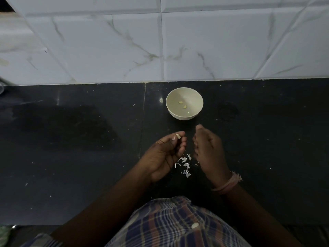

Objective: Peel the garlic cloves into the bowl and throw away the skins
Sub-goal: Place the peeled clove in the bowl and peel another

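While the left hand (163, 154) pinches a garlic clove (178, 136), the right hand (207, 148) curls beside it, its grip hidden.

Both bare forearms reach forward from the bottom of the frame and stop short of the bowl (184, 104), the hands held close together but apart. The left hand (163, 155) lies palm-up, nearer the viewer than the bowl and to its left, fingers curled inward, with thumb and forefinger pinching a garlic clove (178, 136) at its tip. The right hand (207, 148), directly below the bowl, shows its back with fingers bunched and pointing toward the bowl; a pink thread band (227, 183) circles its wrist.
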Action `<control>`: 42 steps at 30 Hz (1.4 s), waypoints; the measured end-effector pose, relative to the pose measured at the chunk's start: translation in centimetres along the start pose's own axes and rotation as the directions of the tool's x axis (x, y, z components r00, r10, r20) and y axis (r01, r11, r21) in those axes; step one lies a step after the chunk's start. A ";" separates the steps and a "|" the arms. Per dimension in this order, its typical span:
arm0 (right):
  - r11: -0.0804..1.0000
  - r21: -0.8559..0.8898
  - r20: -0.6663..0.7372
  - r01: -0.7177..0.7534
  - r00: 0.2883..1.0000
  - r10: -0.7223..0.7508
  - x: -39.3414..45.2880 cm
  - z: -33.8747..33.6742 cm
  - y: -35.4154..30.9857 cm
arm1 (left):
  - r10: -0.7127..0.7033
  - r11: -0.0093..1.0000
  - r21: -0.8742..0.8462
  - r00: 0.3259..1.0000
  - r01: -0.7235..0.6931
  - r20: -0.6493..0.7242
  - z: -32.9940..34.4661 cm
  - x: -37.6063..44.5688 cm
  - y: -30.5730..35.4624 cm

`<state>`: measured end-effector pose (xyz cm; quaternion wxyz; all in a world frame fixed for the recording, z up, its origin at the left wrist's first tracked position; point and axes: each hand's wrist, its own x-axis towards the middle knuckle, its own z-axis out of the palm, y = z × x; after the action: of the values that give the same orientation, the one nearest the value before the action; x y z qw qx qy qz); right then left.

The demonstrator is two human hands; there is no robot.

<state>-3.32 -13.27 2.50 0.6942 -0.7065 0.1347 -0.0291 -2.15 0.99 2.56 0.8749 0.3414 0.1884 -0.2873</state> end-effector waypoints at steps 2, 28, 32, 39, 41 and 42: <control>0.996 -0.084 0.004 0.028 1.000 -0.027 0.1 0.0 0.4 | -0.010 1.000 -0.022 1.000 0.010 -0.003 0.0 0.0 0.0; 0.893 -0.356 0.012 0.276 0.957 -0.291 -0.4 0.4 -0.4 | 0.271 0.936 0.233 0.963 -0.262 -0.006 -0.3 0.8 -0.6; 0.904 -0.375 -0.014 0.204 0.974 -0.226 -0.4 0.3 -0.4 | 0.328 0.881 0.355 0.945 -0.312 0.016 -0.1 0.4 -0.6; 0.964 -0.260 -0.020 0.048 0.998 -0.055 -0.3 0.3 -0.2 | 0.294 0.847 0.461 0.956 -0.267 0.013 -0.3 0.7 -0.7; 0.972 -0.231 -0.016 0.034 0.999 -0.038 -0.2 0.3 -0.3 | 0.314 0.842 0.470 0.949 -0.265 -0.026 0.1 0.7 -0.5; 0.973 -0.226 -0.011 0.039 0.999 -0.042 -0.2 0.2 -0.4 | 0.329 0.839 0.473 0.943 -0.270 -0.047 0.3 0.7 -0.4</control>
<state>-3.37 -13.06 2.89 0.6075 -0.7832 0.1281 -0.0333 -1.86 0.31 2.20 0.7892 0.5816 0.1141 -0.1610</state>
